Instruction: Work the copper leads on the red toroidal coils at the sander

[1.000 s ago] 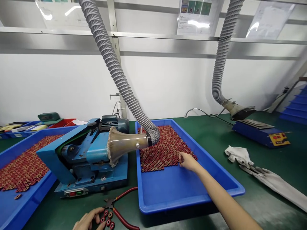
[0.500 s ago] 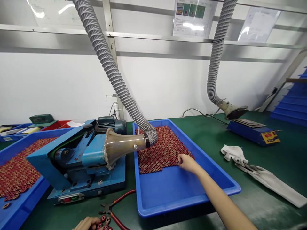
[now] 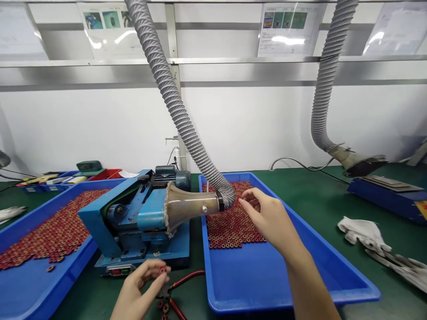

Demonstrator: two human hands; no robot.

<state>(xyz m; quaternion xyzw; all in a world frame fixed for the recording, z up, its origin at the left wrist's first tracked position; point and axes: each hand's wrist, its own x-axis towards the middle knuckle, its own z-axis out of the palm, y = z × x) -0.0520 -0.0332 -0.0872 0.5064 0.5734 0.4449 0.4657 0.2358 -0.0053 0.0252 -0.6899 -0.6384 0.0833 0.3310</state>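
Note:
My left hand (image 3: pixel 143 284) pinches a small red toothed ring (image 3: pixel 162 270) between thumb and fingertips, low in the view, in front of the blue machine (image 3: pixel 147 222). Beneath it, red-handled pliers (image 3: pixel 187 278) and a few loose rings (image 3: pixel 165 306) lie on the green table. My right hand (image 3: pixel 267 215) is raised over the right blue tray (image 3: pixel 247 280), its thumb and index fingertip apart and nothing visible between them. Many red rings (image 3: pixel 227 229) lie packed flat in that tray's far part.
A second blue tray (image 3: pixel 23 293) with red rings stands left of the machine. A grey hose (image 3: pixel 187 115) hangs to the machine's funnel (image 3: pixel 190 205). White gloves (image 3: pixel 363 233) and a blue device (image 3: pixel 387 198) are on the right; small bins (image 3: pixel 63 186) stand at the back left.
My right hand has lifted off the packed rings and its fingers have parted. My left hand has risen from the loose rings with one ring in its fingers. The view has turned left.

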